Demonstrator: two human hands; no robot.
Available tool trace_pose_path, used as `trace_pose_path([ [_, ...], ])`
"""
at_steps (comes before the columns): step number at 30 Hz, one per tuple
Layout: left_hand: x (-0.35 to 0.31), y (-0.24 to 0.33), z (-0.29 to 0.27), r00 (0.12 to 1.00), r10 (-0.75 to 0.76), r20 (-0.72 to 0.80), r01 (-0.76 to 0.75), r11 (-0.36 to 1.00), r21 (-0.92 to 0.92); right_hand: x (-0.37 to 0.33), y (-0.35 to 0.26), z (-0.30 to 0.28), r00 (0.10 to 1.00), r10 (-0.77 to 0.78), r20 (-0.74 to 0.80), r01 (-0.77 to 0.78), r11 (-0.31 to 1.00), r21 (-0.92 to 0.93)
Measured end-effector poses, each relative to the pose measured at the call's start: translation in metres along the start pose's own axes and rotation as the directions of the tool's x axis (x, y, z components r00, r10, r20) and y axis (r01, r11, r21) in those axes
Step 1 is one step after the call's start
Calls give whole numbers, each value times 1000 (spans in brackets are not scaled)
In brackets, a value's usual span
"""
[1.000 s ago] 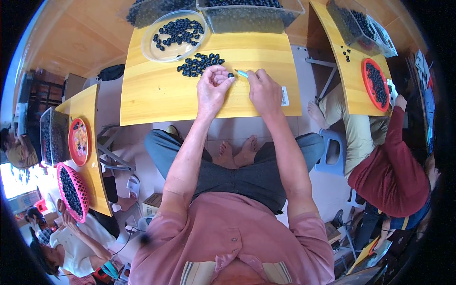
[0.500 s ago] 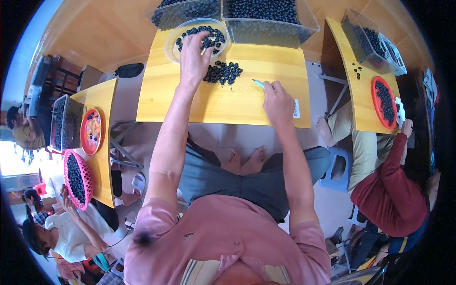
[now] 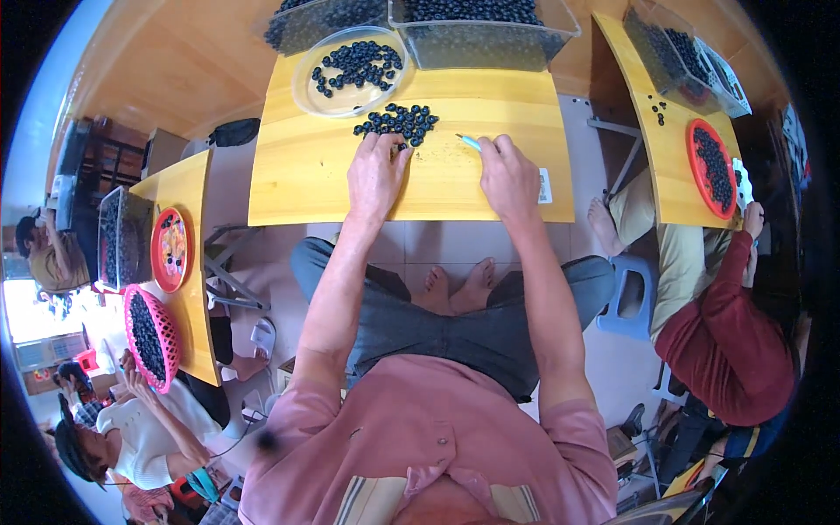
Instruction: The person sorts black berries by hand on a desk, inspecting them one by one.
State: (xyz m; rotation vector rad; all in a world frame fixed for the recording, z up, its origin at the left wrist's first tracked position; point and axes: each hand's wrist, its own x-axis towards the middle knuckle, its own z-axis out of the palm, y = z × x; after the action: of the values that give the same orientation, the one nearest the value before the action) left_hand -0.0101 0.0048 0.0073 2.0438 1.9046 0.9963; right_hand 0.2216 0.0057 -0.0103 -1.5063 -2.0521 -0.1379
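The right grip (image 3: 510, 179) is closed around a slim turquoise pen-like tool (image 3: 471, 143). The left grip (image 3: 376, 179) touches the near edge of a pile of shiny black round beads (image 3: 402, 119) on the yellow wooden counter (image 3: 306, 179); whether it pinches one, one cannot tell. Beyond it, a clear round plastic bowl (image 3: 335, 103) holds many more. The work seems unfinished; which beads are done is unclear.

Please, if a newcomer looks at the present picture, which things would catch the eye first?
Probably the heap of dark balls on the yellow table, with the left hand at its near edge and a round clear tub behind it. To the right, the right hand holds a thin teal tool. At far left, a bright pink basket also stands out.
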Motion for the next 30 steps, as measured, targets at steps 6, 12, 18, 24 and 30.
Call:
trace_pose_path([
  [6, -1, -5, -3, 999, -13, 31, 15, 997, -79, 0, 0, 0, 1000, -8, -9, 8, 1000, 12],
  [12, 0, 13, 5, 992, -102, 71, 121, 924, -362, 1, 1, -2, 1000, -4, 19, 4, 1000, -7],
  [18, 8, 21, 44, 973, -194, 127, 228, 701, -676, 0, -1, 1, 999, -30, -40, 30, 1000, 2],
  [24, 6, 33, 49, 979, -177, 98, 199, 750, -631, 0, -3, -5, 993, -83, -89, 87, 995, 38],
  [30, 7, 40, 43, 982, -159, 102, 188, 762, -620, 2, -3, -5, 985, -153, -86, 159, 984, 76],
])
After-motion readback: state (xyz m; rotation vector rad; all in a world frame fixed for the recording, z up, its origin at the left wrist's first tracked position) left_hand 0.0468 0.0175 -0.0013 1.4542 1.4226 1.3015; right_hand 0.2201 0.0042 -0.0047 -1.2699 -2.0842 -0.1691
